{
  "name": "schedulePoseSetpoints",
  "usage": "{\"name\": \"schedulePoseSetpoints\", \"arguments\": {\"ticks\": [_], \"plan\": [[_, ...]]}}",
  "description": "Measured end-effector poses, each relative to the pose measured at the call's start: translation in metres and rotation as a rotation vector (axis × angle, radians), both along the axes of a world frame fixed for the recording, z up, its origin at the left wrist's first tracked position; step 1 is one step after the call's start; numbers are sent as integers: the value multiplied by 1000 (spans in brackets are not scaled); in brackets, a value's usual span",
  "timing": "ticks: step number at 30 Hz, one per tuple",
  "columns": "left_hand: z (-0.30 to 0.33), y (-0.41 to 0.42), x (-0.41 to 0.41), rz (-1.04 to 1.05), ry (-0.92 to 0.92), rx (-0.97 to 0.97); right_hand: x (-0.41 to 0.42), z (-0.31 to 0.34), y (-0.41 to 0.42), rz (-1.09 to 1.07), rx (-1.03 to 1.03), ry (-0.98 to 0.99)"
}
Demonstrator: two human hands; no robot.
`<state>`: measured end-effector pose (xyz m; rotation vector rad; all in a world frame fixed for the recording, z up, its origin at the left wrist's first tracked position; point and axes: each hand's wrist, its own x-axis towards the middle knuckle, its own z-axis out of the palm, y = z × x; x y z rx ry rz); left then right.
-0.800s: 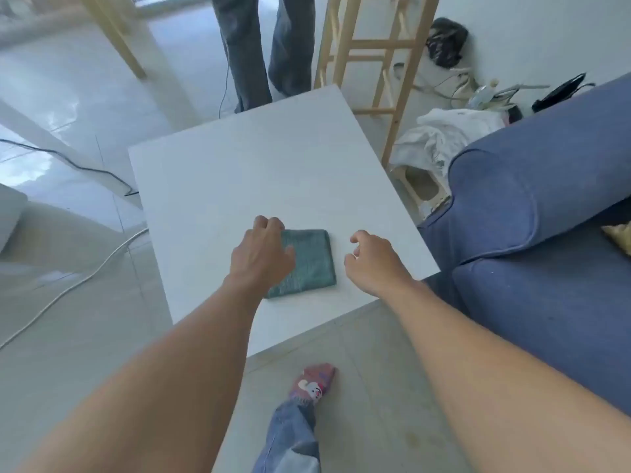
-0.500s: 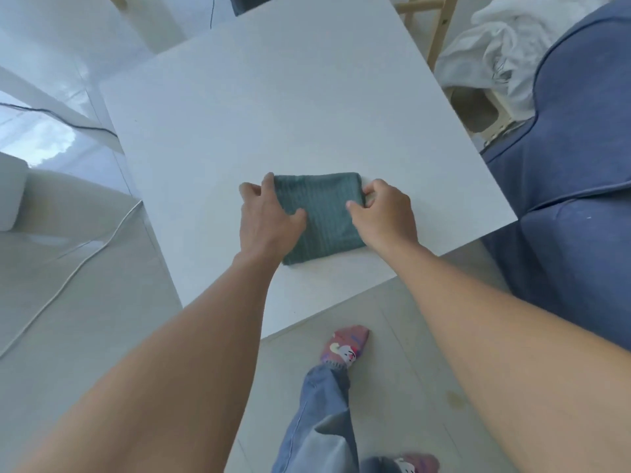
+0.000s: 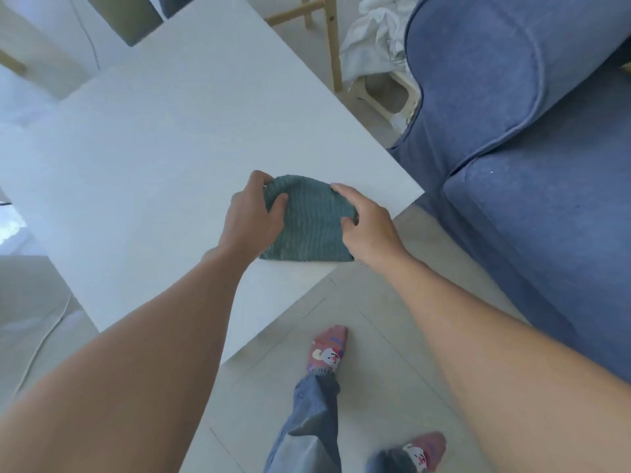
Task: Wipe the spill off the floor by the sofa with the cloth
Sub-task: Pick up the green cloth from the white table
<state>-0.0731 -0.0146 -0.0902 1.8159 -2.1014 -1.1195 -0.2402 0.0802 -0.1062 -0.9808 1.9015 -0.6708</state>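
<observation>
A folded green cloth (image 3: pixel 309 223) lies near the front right corner of the white table (image 3: pixel 164 172). My left hand (image 3: pixel 254 213) pinches its left edge, and my right hand (image 3: pixel 367 223) grips its right edge. The cloth's far side bulges up between them. The blue sofa (image 3: pixel 519 138) stands to the right of the table. I see no clear spill on the pale tiled floor (image 3: pixel 372 322) between table and sofa.
My feet in pink socks (image 3: pixel 327 349) stand on the tiles below the table's edge. A wooden frame (image 3: pixel 333 39) and a white bag (image 3: pixel 372 46) sit behind the sofa arm. A cable (image 3: pixel 37 349) trails on the floor at left.
Both hands went from reaching toward the cloth to closing on its two sides. The cloth's far edge now bunches upward. The view has dropped closer to the table.
</observation>
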Motion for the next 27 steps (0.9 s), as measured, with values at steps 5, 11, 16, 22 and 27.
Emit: {"name": "schedulePoseSetpoints", "arguments": {"ticks": [5, 11, 16, 22, 27], "plan": [[1, 40, -84, -274, 118, -45, -61, -9, 70, -189, -90, 93], [-24, 116, -173, -620, 206, -91, -117, -23, 176, -441, -64, 167], [-89, 196, -228, -802, 154, 27, -141, -77, 273, -607, 32, 205], [-186, 301, -281, -1026, -15, 279, -152, -173, 388, -771, 159, 178], [-285, 374, -327, -1266, -124, 360, -170, -277, 463, -867, 216, 208]]}}
